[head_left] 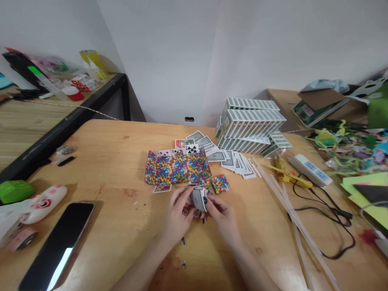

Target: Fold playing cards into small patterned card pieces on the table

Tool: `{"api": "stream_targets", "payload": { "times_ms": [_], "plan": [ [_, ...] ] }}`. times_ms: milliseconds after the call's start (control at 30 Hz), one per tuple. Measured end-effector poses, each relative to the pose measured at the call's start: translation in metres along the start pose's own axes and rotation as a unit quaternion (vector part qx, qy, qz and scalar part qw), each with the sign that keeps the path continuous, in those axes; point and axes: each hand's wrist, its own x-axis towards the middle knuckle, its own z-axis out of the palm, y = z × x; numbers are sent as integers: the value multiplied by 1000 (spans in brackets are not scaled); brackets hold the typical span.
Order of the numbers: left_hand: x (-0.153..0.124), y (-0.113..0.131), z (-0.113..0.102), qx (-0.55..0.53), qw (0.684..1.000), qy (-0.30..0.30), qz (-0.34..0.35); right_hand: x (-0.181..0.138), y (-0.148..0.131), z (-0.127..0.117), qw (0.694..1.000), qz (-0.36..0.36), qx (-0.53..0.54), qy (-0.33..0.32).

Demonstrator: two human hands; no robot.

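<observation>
Between both hands is a grey-backed playing card point(198, 199), bent or folded, with what looks like more card pieces under it. My left hand point(178, 212) grips its left side, and my right hand point(222, 214) pinches its right edge. Just beyond them stands a multicoloured patterned panel point(178, 167) with side flaps and playing cards point(177, 152) sticking up along its back. A small square piece point(220, 184) in the same pattern lies right of the panel. One card point(162, 188) lies partly under its front edge. Loose grey-backed cards point(232, 159) are spread behind and to the right.
Stacked striped card boxes point(254, 123) stand at the back right. On the right lie glue sticks point(295, 218), a yellow glue gun point(283, 173), a power strip point(311, 169) and black cable. A phone point(57, 246) and a white plush-like item point(44, 204) lie on the left.
</observation>
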Motion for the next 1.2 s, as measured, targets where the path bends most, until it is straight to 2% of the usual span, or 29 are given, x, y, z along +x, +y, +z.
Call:
{"api": "stream_targets", "payload": {
  "times_ms": [300,400,533,700,767,900,1033,1100,1200],
  "plan": [
    [1,1,-1,20,1000,-11,0,1,-1,-3,1000,-5,-7,-13],
    [2,2,-2,28,999,-12,12,2,1,-6,999,-7,-29,18],
    [2,0,-4,75,995,-26,59,2,5,-12,987,-54,-133,79],
    [2,0,-4,103,991,-39,76,1,1,-16,957,-112,-258,70],
    [3,0,-5,111,990,-35,81,1,-3,-16,965,-98,-236,55],
    [5,1,-5,118,989,-19,85,3,-10,-19,995,-15,-103,11],
    [5,0,-5,126,988,1,85,5,-12,-19,999,33,-25,-27],
    [5,0,-5,139,987,6,81,5,-11,-17,999,46,1,-28],
    [4,-1,-4,151,985,16,83,5,-5,-11,998,58,40,3]
  ]
}}
